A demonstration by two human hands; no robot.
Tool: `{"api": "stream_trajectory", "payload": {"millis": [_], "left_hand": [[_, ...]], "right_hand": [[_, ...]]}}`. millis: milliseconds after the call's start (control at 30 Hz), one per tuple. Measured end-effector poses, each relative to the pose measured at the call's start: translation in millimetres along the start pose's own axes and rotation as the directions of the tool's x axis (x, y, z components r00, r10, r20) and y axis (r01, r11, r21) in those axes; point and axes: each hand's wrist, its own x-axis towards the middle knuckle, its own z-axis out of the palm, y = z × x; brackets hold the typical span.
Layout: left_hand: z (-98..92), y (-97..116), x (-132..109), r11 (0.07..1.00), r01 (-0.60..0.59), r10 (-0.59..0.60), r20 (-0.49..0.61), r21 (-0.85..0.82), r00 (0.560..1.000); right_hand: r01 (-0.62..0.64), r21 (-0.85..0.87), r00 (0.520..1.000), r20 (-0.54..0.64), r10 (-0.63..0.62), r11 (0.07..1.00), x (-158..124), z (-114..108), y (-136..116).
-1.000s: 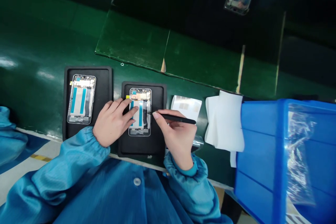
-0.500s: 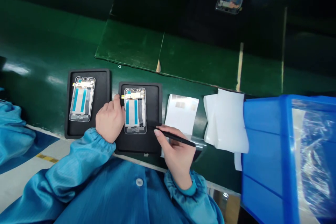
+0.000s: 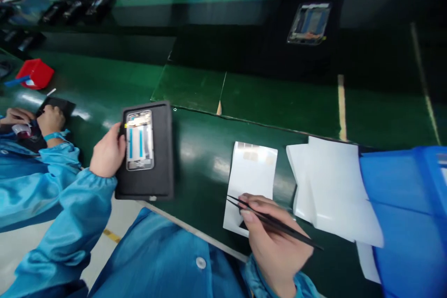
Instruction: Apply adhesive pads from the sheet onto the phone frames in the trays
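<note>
My left hand (image 3: 107, 151) grips the left edge of a black tray (image 3: 162, 149), thumb toward the inside. An opened phone (image 3: 140, 139) lies on the tray, its silver frame, light upper board and blue strips showing. Black tweezers (image 3: 279, 228) are held in my right hand (image 3: 275, 242), their tips slightly apart and pointing left. Below the tips lies a white sheet (image 3: 251, 172) with pale rectangular patches near its top; my right hand covers its lower right part.
White papers (image 3: 331, 191) lie to the right, against a blue bin (image 3: 401, 209). Another opened phone (image 3: 309, 23) sits on a dark surface at the back. To the left, a co-worker's hands (image 3: 52, 118) work near a red box (image 3: 37, 73). Several trayed devices stand farther back.
My left hand has taken hold of the tray and shifted it left, away from the white sheet. The other tray no longer shows. My right hand has moved right and down with the tweezers.
</note>
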Motion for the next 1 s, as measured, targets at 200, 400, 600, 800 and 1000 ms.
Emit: {"api": "stream_trajectory", "payload": {"millis": [200,400,600,800,1000], "left_hand": [[12.1,-44.4,1.5,0.994,0.032,-0.038,0.066,0.101,0.997],[30.3,50.6,-51.5,0.988,-0.103,0.109,-0.046,0.117,0.993],[58.3,40.1,-40.7,0.983,-0.104,0.105,-0.001,0.153,0.994],[36.5,-31.7,17.8,0.968,-0.078,0.095,-0.058,0.240,0.994],[8.2,128.5,69.9,0.862,-0.499,0.487,-0.130,-0.085,0.864]], "right_hand": [[-0.043,0.033,0.998,0.050,0.041,0.999,0.5,-1.0,4.5],[-0.013,0.057,0.997,0.076,0.009,0.998,2.4,-0.6,1.2],[-0.071,0.073,0.995,0.078,0.066,0.995,1.2,-14.6,-3.4],[-0.067,0.004,0.998,0.021,0.067,0.998,9.7,-45.4,-1.5],[-0.098,-0.107,0.995,-0.045,0.093,0.989,32.7,-67.1,-3.4]]}}
